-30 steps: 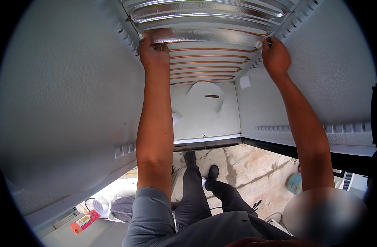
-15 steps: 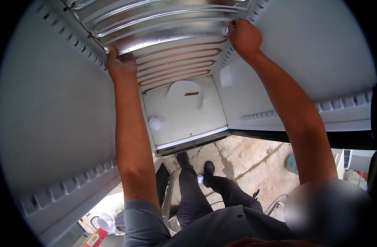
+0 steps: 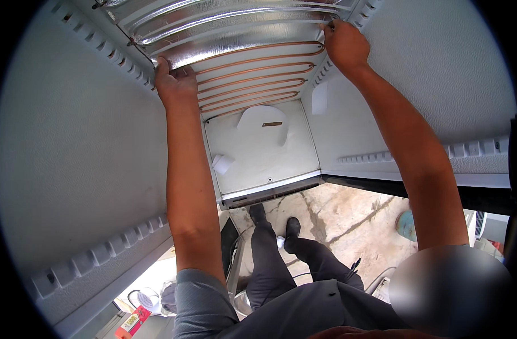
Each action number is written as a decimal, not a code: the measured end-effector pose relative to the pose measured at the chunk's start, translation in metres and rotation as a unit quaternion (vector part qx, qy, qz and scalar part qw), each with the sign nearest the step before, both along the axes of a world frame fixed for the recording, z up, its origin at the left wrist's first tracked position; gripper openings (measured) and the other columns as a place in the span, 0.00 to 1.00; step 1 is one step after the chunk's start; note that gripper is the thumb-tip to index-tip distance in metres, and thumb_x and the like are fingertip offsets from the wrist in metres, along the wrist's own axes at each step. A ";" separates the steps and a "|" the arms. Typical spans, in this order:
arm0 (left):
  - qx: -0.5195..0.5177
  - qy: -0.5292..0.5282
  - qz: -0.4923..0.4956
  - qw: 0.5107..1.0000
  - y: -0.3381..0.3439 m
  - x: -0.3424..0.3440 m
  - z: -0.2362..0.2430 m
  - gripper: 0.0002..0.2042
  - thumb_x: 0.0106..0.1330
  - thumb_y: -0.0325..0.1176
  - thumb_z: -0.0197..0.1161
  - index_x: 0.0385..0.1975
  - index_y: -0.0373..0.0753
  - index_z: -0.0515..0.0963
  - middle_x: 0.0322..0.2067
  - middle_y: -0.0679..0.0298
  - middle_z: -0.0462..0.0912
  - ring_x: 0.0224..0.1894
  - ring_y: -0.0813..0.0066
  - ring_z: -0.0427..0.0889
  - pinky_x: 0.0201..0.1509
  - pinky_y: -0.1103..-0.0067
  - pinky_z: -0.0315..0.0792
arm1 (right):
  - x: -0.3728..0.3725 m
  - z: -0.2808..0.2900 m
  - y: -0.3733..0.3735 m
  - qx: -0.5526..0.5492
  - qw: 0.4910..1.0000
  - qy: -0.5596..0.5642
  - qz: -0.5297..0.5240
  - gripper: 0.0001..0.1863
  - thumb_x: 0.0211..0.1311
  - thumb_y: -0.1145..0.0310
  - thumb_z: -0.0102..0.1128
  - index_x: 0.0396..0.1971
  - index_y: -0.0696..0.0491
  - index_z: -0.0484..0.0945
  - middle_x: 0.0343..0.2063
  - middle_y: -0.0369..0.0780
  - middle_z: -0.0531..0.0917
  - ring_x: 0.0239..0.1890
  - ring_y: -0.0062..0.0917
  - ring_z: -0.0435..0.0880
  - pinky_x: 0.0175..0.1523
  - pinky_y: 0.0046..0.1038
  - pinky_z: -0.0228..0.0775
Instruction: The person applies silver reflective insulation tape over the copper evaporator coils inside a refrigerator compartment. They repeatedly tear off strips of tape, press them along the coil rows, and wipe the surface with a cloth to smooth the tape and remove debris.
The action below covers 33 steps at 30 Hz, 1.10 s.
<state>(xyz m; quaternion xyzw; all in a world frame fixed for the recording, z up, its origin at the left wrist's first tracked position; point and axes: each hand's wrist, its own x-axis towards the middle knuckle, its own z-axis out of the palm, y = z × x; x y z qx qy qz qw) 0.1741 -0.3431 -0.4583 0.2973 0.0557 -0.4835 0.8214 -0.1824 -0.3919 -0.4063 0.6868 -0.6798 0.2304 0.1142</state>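
Shiny silver foil sheeting (image 3: pixel 230 40) covers the upper part of the back wall of a white cabinet like a refrigerator's inside. Its lower edge lies along the top run of a looped copper tube (image 3: pixel 264 70), whose lower loops are bare. My left hand (image 3: pixel 177 85) is closed at the foil's lower left corner, thumb at the edge and fingers beside the tube. At the foil's right end, my right hand (image 3: pixel 347 50) is closed with bent fingers on the edge. Its fingertips are partly hidden.
Ribbed shelf supports (image 3: pixel 100 254) run along both side walls. A white flap or disc shape (image 3: pixel 258 127) and a crumpled white piece (image 3: pixel 223 164) are at the cabinet's end. Below are a cracked floor (image 3: pixel 349 214), a teal round container (image 3: pixel 406 226) and a red-and-white instrument (image 3: pixel 135 321).
The whole view has shifted slightly, so the scene sits further right. The foil's lower edge lies flatter and shows more of the top copper run. Both hands stay at the foil's ends.
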 end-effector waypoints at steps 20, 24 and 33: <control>-0.029 -0.029 0.008 0.999 0.005 -0.006 -0.001 0.10 0.75 0.40 0.59 0.50 0.46 0.76 0.49 0.71 0.77 0.53 0.74 0.70 0.62 0.68 0.61 | 0.002 0.002 -0.004 0.026 1.000 -0.002 0.007 0.17 0.69 0.54 0.56 0.37 0.53 0.83 0.37 0.47 0.87 0.40 0.45 0.86 0.45 0.45 0.78; -0.013 -0.029 0.007 0.999 0.006 -0.006 0.002 0.09 0.73 0.41 0.62 0.46 0.46 0.80 0.46 0.71 0.79 0.51 0.72 0.72 0.61 0.67 0.62 | 0.003 0.005 -0.003 0.025 1.000 -0.008 0.005 0.16 0.68 0.54 0.56 0.37 0.52 0.83 0.37 0.47 0.87 0.40 0.45 0.86 0.46 0.45 0.77; -0.009 -0.076 0.016 0.997 0.003 -0.006 -0.001 0.11 0.74 0.41 0.60 0.49 0.45 0.77 0.46 0.69 0.79 0.48 0.73 0.73 0.58 0.70 0.64 | 0.001 -0.001 -0.009 0.012 1.000 -0.011 0.009 0.17 0.68 0.54 0.57 0.37 0.52 0.84 0.34 0.46 0.87 0.38 0.44 0.87 0.45 0.44 0.78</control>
